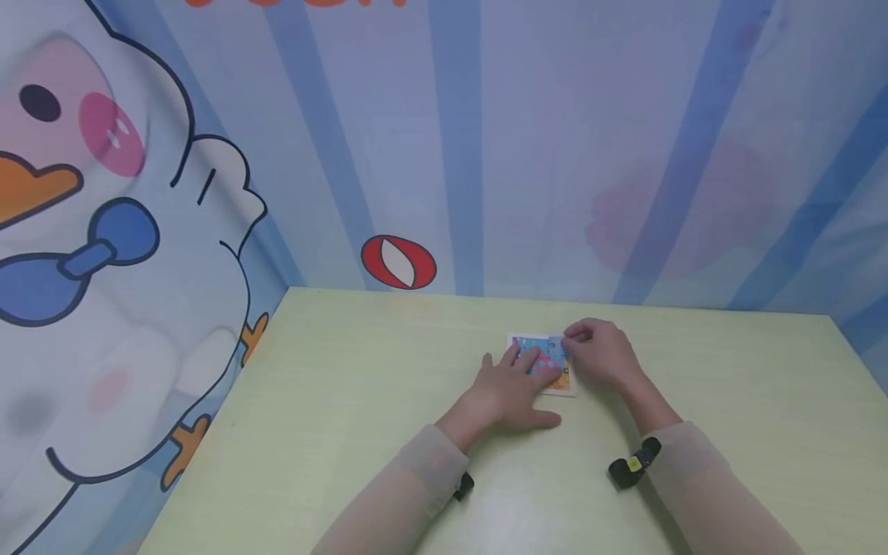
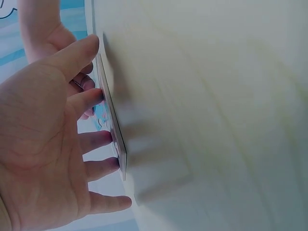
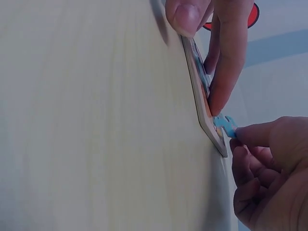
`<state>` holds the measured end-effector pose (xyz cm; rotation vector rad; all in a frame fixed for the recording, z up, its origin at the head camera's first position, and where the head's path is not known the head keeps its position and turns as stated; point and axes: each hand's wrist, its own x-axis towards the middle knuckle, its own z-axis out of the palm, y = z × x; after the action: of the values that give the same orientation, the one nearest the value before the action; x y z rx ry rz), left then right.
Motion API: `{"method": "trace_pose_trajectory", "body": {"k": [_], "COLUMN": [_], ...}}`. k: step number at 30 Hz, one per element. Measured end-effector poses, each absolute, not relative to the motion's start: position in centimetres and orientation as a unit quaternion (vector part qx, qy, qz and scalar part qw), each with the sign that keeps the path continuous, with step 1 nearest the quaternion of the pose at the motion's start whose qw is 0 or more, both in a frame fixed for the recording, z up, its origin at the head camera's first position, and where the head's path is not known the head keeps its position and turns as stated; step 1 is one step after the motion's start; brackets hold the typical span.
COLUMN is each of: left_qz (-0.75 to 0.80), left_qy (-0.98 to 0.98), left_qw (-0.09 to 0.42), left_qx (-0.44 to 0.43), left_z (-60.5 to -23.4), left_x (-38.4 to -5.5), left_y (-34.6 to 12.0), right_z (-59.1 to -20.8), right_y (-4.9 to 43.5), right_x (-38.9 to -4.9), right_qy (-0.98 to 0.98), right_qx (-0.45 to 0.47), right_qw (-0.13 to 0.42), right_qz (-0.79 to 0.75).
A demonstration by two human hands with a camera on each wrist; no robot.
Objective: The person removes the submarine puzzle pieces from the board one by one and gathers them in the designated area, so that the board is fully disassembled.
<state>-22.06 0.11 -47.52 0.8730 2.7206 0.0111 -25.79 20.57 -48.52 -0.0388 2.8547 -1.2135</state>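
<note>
A small jigsaw puzzle (image 1: 548,359) with a white border and a blue, pink and orange picture lies flat on the table. Across it my left hand (image 1: 509,391) is spread, fingers straight, with fingertips resting on the picture; the thumb stretches out to the near side. My right hand (image 1: 603,351) is at the puzzle's far right corner. Between its thumb and index finger it pinches a light blue puzzle piece (image 3: 226,126), seen tilted up over the board's corner in the right wrist view. Seen edge-on in the left wrist view, the board (image 2: 115,126) is thin.
The pale yellow-green table (image 1: 333,370) reaches back to a blue striped wall covering (image 1: 527,154). A cartoon bird print (image 1: 159,308) fills the left side. Black wrist devices, such as the one (image 1: 633,465) near the right sleeve, sit at both wrists.
</note>
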Motion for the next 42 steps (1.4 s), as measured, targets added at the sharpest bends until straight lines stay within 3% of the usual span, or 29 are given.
{"method": "trace_pose_trajectory", "body": {"k": [17,42], "left_qz": [0.011,0.031], "left_qy": [0.942,0.941], "left_qw": [0.149,0.153], "left_qx": [0.301,0.299], "left_z": [-47.3,-47.3], "left_x": [-22.1,-21.9], "left_y": [0.2,-0.1], "right_z": [-48.4,-48.3], "right_y": [22.4,28.9], "right_x": [-25.6,-24.2], "right_qy": [0.912,0.924], "right_qx": [-0.029,0.005], "right_qw": [-0.011,0.003], "right_qz": [-0.410,-0.383]}}
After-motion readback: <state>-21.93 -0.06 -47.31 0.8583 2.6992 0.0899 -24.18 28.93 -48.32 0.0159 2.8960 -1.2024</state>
